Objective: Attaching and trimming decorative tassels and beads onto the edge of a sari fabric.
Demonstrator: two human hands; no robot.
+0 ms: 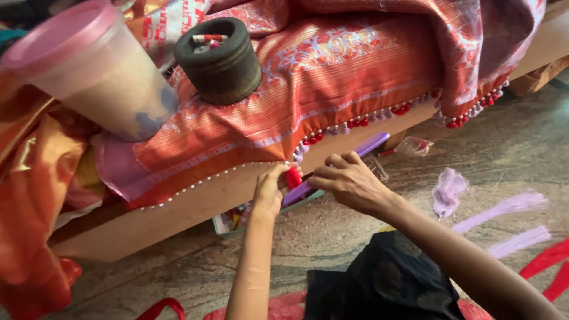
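Note:
An orange-red patterned cloth point(332, 77) with a beaded, tasselled border lies draped over a low wooden bench point(178, 213). My left hand point(269, 191) pinches a small red tassel point(293, 178) at the cloth's hem. My right hand point(349, 181) is just right of it, fingers curled close to the same tassel, and it looks to hold a fine thread or needle, too small to tell. A purple flat tool point(355, 155) lies under both hands, partly hidden.
A dark round holder point(220, 59) with thread spools and a pink-lidded plastic jar point(89, 65) sit on the cloth. Lilac thread bundles point(474, 204) and red strips point(551, 266) lie on the stone floor. A shallow box point(237, 218) sits under the bench edge.

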